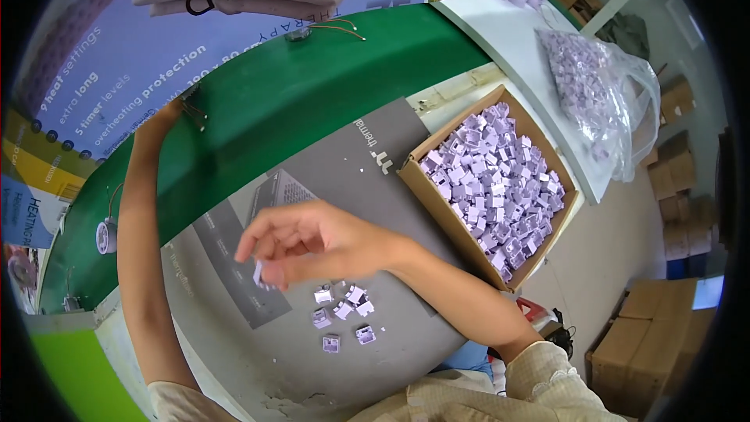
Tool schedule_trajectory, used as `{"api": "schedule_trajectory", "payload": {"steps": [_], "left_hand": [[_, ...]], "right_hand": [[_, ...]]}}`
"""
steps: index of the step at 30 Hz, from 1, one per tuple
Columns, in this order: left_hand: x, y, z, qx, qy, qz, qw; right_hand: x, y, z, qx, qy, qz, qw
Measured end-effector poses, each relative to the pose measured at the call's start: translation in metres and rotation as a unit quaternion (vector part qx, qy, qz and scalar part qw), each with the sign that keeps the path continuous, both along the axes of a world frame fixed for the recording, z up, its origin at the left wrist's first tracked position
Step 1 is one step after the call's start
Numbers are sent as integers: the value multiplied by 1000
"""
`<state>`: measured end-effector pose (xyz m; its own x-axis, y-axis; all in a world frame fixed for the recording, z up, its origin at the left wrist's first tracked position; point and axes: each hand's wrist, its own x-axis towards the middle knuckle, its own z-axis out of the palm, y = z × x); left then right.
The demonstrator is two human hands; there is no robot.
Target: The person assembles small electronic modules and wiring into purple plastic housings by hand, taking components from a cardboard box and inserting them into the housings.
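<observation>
Lilac piece (260, 274) in one of two hands (326, 236)

About seven lilac parts (331, 343) lie on one grey sheet (383, 207); two hands (312, 244) show.

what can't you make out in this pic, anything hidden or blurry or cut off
All in the head view:
- Left hand: small and dark by the blue panel, so its fingers and anything they hold are unclear.
- Piece in the right hand: blurred and partly covered by the hand.
- Bottom of the carton: buried under the heaped parts.
- Blue panel's far end: cut off by the upper edge.
</observation>
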<state>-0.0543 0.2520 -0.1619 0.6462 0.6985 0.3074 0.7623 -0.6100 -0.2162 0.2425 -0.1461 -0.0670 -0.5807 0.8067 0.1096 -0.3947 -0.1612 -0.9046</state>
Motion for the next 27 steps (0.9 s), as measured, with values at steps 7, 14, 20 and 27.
{"api": "schedule_trajectory", "payload": {"steps": [7, 14, 20, 27], "left_hand": [[-65, -16, 49, -55, -23, 0, 998], [28, -210, 133, -74, -128, 28, 989], [3, -378, 178, -256, -23, 89, 962], [13, -439, 161, -200, 70, 63, 975]], "right_hand": [[-11, 2, 0, -66, 154, -51, 985], [6, 2, 0, -120, 220, -92, 964], [-8, 2, -1, -30, 162, -65, 984], [-19, -2, -5, 65, 120, -152, 979]]}}
